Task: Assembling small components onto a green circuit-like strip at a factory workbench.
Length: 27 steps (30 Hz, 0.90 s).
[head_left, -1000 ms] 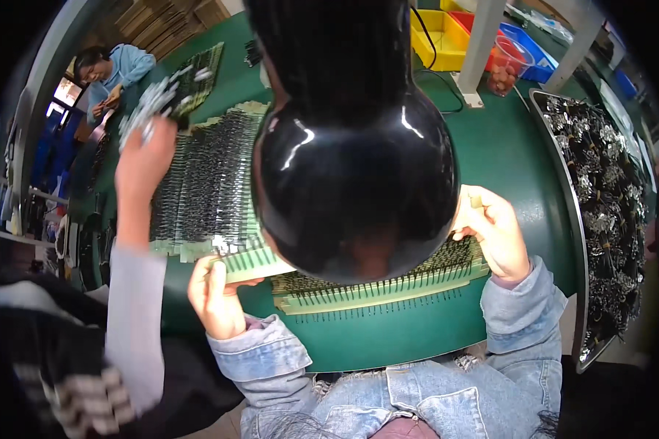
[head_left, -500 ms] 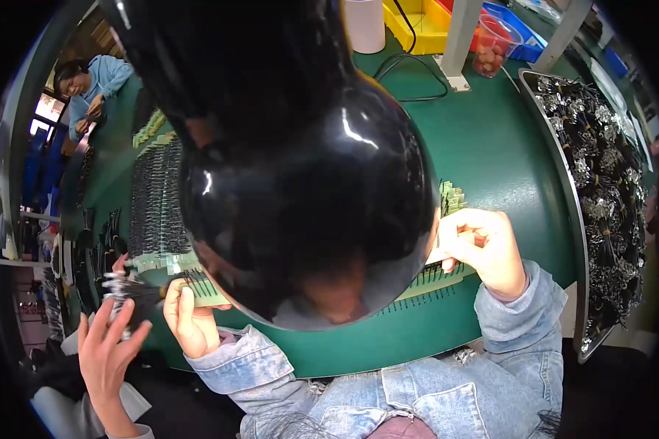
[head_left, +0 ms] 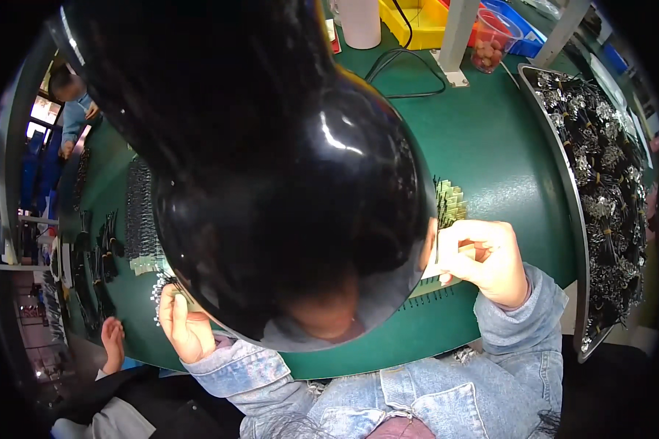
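Observation:
A large glossy black rounded body [head_left: 271, 183] hangs over the middle and hides most of the work between my hands. My left hand [head_left: 187, 325] is closed, thumb against fingers, on the left end of a pale green strip [head_left: 201, 309] with black leads [head_left: 170, 280] standing up from it. On the other side my right hand [head_left: 487, 260] pinches by the strip's right part, where a row of short black leads [head_left: 433, 296] sticks out below. What lies between its fingertips is too small to tell. Just beyond it, a stack of pale green strips [head_left: 451, 201] with black leads rests on the green table.
A metal tray [head_left: 575, 212] full of bundled black leads stands at the right. Farther back are a metal post [head_left: 458, 44], a black cable [head_left: 406, 94], a plastic cup of round fruit [head_left: 488, 53] and a yellow bin [head_left: 417, 25]. Co-workers' hands [head_left: 112, 340] show at the left.
The black body has shifted left in the picture. A co-worker's hands at the lower left have drawn back from beside my left hand. My own hands have barely moved.

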Each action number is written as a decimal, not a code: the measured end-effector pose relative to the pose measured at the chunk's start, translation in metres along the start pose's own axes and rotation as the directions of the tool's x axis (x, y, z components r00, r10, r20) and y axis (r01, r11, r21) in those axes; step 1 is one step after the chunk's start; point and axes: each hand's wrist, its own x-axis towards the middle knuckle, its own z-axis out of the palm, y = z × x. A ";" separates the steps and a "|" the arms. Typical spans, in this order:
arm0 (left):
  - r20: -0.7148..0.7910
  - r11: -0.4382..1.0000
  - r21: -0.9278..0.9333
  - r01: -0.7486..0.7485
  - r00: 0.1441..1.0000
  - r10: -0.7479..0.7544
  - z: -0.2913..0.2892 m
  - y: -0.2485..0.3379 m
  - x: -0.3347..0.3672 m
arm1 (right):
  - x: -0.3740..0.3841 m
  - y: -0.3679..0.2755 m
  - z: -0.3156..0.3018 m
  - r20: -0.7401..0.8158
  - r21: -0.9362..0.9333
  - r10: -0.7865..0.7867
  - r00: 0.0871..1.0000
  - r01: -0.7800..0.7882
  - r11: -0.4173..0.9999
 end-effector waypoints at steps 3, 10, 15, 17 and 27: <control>-0.110 0.963 -0.267 -0.039 0.994 0.010 0.023 0.013 -0.005 | 0.001 0.001 -0.003 0.017 0.008 -0.046 0.999 0.045 0.999; 0.232 0.936 -0.352 -0.027 0.966 0.115 0.022 0.016 -0.015 | 0.019 0.012 -0.017 -0.088 -0.023 -0.116 0.989 0.114 0.993; 0.572 0.991 -0.072 0.116 0.819 -0.054 0.008 0.021 -0.021 | 0.023 0.016 -0.018 -0.210 -0.014 -0.262 0.942 0.265 0.964; 0.683 0.986 0.108 0.129 0.711 -0.167 0.005 0.025 -0.020 | 0.017 0.015 -0.020 -0.205 -0.052 -0.247 0.947 0.242 0.969; 0.740 0.696 0.556 -0.454 0.652 -0.165 -0.024 0.008 -0.055 | -0.040 0.030 -0.026 -0.100 -0.415 0.010 0.995 -0.051 0.908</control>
